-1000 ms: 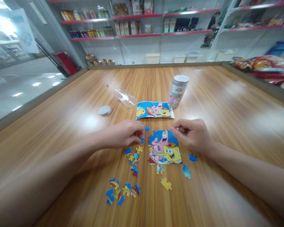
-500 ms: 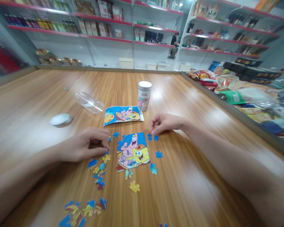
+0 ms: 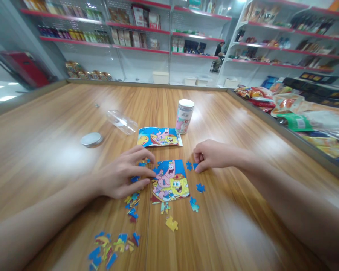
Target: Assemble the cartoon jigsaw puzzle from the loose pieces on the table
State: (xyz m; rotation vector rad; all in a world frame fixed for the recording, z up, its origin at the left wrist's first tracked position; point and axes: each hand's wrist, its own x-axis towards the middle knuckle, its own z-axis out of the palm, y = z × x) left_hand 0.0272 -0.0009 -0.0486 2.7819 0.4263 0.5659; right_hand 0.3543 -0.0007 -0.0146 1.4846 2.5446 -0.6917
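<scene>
Fingers (image 3: 142, 171) of my left hand (image 3: 117, 177), spread apart, at the left edge of the partly assembled SpongeBob jigsaw puzzle (image 3: 165, 181), flat on the wood-grain surface (image 3: 228, 233). My right hand (image 3: 214, 153) has its fingers curled together at a blue jigsaw piece (image 3: 195, 166) right of the puzzle; whether they pinch it, I cannot tell. Beyond: printed picture sheet (image 3: 158, 136), upright canister (image 3: 184, 118).

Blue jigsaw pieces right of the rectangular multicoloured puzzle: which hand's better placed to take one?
Probably the right hand: it's at one blue piece; the left hand is at the left edge of the puzzle.
</scene>
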